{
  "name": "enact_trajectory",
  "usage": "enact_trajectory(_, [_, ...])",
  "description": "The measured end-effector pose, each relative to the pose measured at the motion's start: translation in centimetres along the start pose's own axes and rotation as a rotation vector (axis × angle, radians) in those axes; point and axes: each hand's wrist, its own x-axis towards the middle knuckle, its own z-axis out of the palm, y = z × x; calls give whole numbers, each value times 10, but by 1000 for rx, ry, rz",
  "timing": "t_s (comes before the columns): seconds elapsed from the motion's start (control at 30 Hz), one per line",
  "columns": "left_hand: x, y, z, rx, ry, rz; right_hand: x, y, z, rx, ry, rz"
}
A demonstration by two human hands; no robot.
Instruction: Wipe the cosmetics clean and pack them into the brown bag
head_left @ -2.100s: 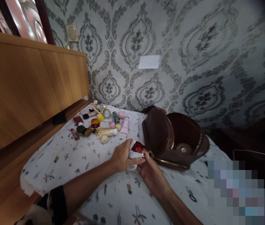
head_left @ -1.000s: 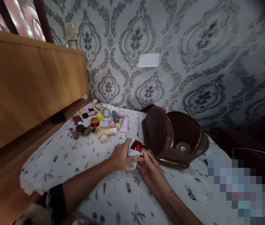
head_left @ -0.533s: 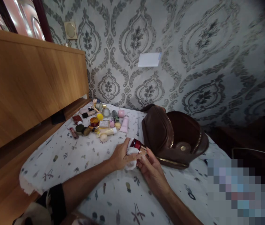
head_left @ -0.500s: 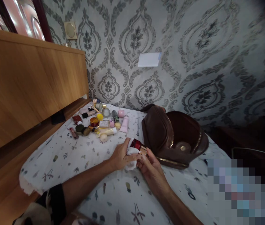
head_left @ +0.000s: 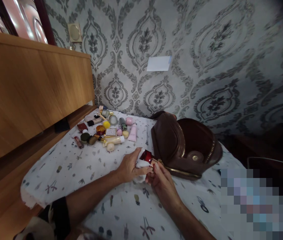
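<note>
A small red bottle (head_left: 147, 156) with a gold-coloured part is held between both hands, in front of the brown bag. My left hand (head_left: 129, 166) is wrapped round a white cloth (head_left: 143, 163) that lies against the bottle's red end. The fingers of my right hand (head_left: 163, 178) pinch the gold-coloured end. Part of the bottle is hidden by cloth and fingers. Just behind my right hand, the brown bag (head_left: 166, 140) lies with its zipped mouth open. Several cosmetics, among them a pink tube (head_left: 132, 133) and a cream tube (head_left: 115, 140), are spread beyond my left hand.
A patterned white sheet (head_left: 93, 186) covers the surface under everything. A wooden cabinet panel (head_left: 36, 90) stands at the left, and a patterned wall (head_left: 131, 66) rises behind. The bag takes up the right side near the wall. Part of the lower right is pixelated.
The bottle has turned slightly between the hands, and the fingers of my right hand have shifted a little on its gold-coloured end. The bag and the cosmetics have not moved.
</note>
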Motion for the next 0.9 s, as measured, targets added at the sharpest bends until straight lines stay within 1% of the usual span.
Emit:
enact_trajectory(0.2, [-1, 0, 1, 18, -4, 12, 0, 1, 2, 51, 21, -6])
enact_trajectory(0.27, [-1, 0, 2, 41, 19, 72, 0, 2, 2, 60, 36, -7])
enact_trajectory(0.33, [-2, 0, 2, 71, 42, 174, 1, 3, 1, 46, 40, -5])
enact_trajectory(0.43, [-2, -1, 1, 130, 40, 319, 3, 5, 0, 20, 27, -14])
enact_trajectory(0.63, [-2, 3, -1, 346, 24, 429, 2, 3, -1, -21, -15, 16])
enact_trajectory(0.7, [-2, 6, -1, 339, 33, 444, 1, 3, -2, -35, -21, 16])
enact_trajectory(0.77, [-1, 8, -2, 285, 51, 424, 1, 4, -2, -42, -33, 6])
enact_trajectory(0.9, [0, 8, -3, 129, 49, 290, 1, 4, -2, -53, -47, -4])
